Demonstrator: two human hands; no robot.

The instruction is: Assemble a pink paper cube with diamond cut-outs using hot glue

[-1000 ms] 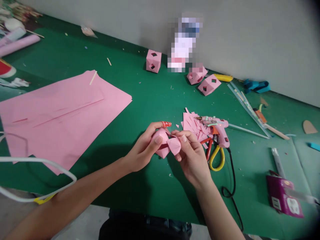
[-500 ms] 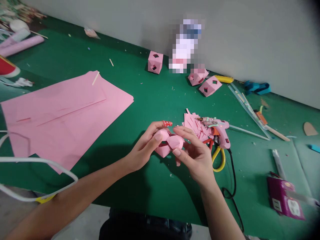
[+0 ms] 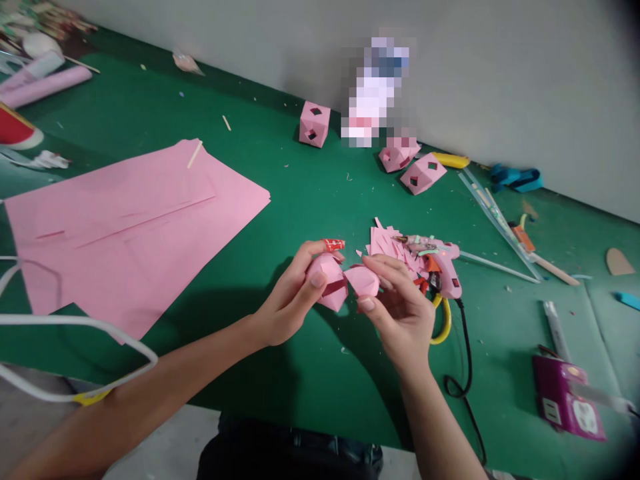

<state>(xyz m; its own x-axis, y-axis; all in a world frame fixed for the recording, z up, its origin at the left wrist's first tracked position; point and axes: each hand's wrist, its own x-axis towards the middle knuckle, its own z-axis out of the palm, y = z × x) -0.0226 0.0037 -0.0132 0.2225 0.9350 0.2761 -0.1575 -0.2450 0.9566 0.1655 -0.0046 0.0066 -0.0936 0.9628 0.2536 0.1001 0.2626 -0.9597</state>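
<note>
A folded pink paper shape (image 3: 334, 297) is held over the green table by my left hand (image 3: 295, 293), thumb in front and a red wrap on one fingertip. My right hand (image 3: 403, 307) pinches a rounded pink paper part (image 3: 363, 281) just to the right. The two parts meet or nearly meet between my hands; whether they are joined is unclear. Behind my right hand lie pink paper strips (image 3: 387, 245) and a pink glue gun (image 3: 447, 270). Further back stand a pink paper cube with cut holes (image 3: 314, 125) and two similar shapes, one of them here (image 3: 423, 175).
Large pink sheets (image 3: 145, 233) cover the left of the green table (image 3: 250, 380). Yellow scissor handles (image 3: 442, 321) and a black cable (image 3: 469, 373) lie at the right, with a purple box (image 3: 567, 397) beyond. A white tube frame (image 3: 100, 321) crosses the lower left.
My right hand has moved slightly right with its pink part, widening the gap from the shape in my left hand. The left thumb sits a little lower on the paper.
</note>
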